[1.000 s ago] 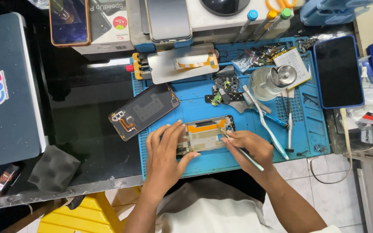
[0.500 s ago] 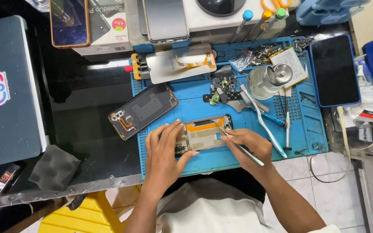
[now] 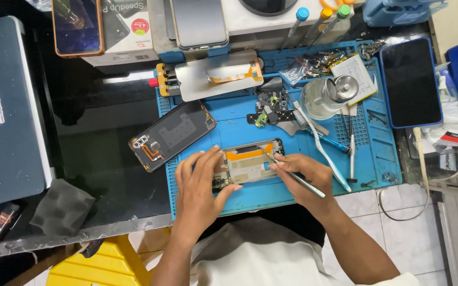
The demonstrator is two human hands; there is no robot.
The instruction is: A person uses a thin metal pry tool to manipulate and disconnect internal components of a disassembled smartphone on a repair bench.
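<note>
An opened phone frame (image 3: pixel 250 162) with an orange flex strip lies on the blue work mat (image 3: pixel 292 196). My left hand (image 3: pixel 201 182) rests on its left end and pins it down with the fingers spread. My right hand (image 3: pixel 300 177) holds a thin metal tool (image 3: pixel 298 177) like a pen, with its tip on the frame's right half. A removed dark back cover (image 3: pixel 173 135) with a camera cut-out lies to the upper left, half off the mat.
On the mat are a screen in a clamp (image 3: pixel 218 74), small loose parts (image 3: pixel 271 108), a glass bottle (image 3: pixel 324 98), a brush (image 3: pixel 319 143) and tweezers (image 3: pixel 352 151). A dark phone (image 3: pixel 410 82) lies right, a grey case (image 3: pixel 6 111) left, black foam (image 3: pixel 62 206) near the edge.
Both hands stay on the phone frame. The tool tip has shifted only slightly on the frame's right half.
</note>
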